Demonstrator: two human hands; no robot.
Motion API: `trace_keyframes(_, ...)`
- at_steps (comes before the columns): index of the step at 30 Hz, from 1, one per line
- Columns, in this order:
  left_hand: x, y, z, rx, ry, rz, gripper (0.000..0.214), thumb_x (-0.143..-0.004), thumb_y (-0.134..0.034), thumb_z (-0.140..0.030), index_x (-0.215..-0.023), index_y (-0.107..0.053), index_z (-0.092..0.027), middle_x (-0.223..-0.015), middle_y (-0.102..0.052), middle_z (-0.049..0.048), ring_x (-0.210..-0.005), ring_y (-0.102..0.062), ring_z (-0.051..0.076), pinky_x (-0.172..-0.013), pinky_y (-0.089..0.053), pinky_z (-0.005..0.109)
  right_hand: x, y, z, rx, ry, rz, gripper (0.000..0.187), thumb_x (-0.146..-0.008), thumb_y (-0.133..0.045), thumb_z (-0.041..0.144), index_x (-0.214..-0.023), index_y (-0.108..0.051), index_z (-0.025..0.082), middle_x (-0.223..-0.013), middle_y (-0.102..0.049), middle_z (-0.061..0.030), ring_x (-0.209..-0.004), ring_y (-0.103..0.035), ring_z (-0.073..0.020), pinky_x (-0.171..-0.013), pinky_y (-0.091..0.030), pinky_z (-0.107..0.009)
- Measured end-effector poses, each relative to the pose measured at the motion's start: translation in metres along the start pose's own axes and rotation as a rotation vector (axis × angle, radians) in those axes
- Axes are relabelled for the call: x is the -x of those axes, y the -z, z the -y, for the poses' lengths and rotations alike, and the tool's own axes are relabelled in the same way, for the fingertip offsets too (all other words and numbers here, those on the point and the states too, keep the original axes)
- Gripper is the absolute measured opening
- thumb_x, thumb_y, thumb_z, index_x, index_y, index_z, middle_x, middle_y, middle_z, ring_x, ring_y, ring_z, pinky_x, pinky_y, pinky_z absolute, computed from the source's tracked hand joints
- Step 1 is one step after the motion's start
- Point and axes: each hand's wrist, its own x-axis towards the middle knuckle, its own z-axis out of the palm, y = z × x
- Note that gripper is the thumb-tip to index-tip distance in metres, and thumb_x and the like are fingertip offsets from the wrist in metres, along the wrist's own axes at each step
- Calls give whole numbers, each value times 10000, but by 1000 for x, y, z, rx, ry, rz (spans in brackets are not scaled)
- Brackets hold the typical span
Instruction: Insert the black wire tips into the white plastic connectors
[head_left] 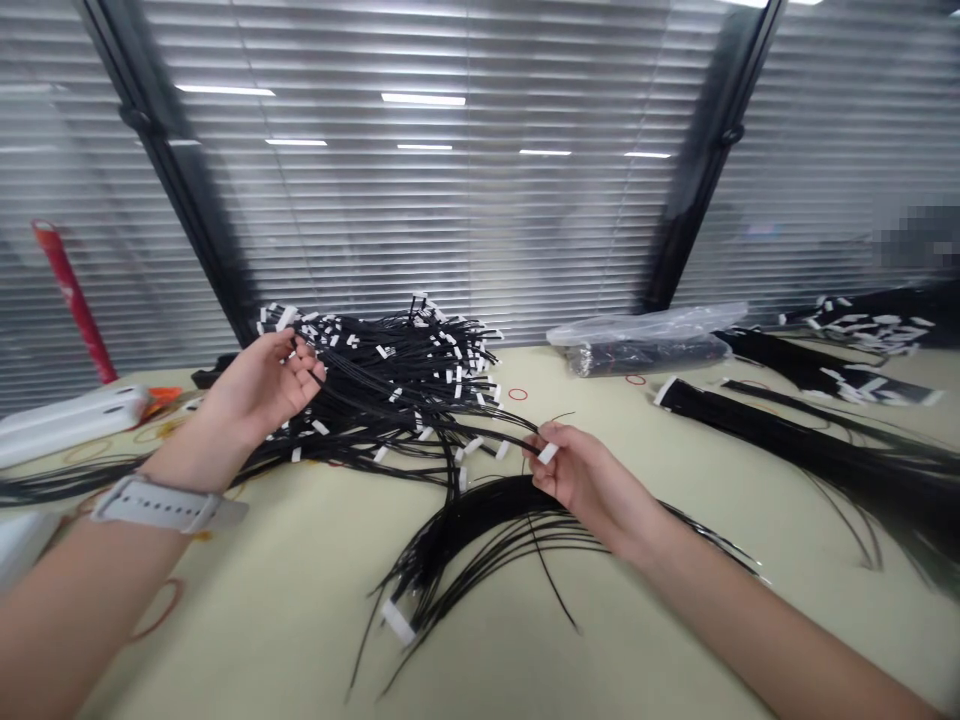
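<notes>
Several thin black cables [420,405] stretch between my two hands above the table. My left hand [274,385], with a pale watch strap on its wrist, is closed round their left end, where a white label [286,318] sticks up. At the other end, my right hand [577,470] pinches the cables beside a white label [548,453]. Behind them lies a large heap of black cables [375,350] with many white labels. Below my right hand a curved bundle of black cables [480,515] rests on the table, a white label [397,622] at its near left end.
Long black cable bundles [795,440] lie on the right of the table [285,610]. A plastic-wrapped bundle [645,340] sits at the back. White boxy objects [75,420] stand at left near a red tube [75,300]. Red rings [518,394] are scattered about. Window blinds rise behind.
</notes>
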Motion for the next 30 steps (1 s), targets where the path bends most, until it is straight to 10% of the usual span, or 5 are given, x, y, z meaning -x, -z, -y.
trace_keyframes(30,-14,16,10,-141,-42,-84,152,-859,-472,-65,-725,-538,-92,-620,-578,-22,-373,-432,21,-381,-424,137,-3,2,-1,96,56,-8,222,-685,-693,329,-761,-553,175,-855,-570,3,-646,-474,-63,-654,-395,-218)
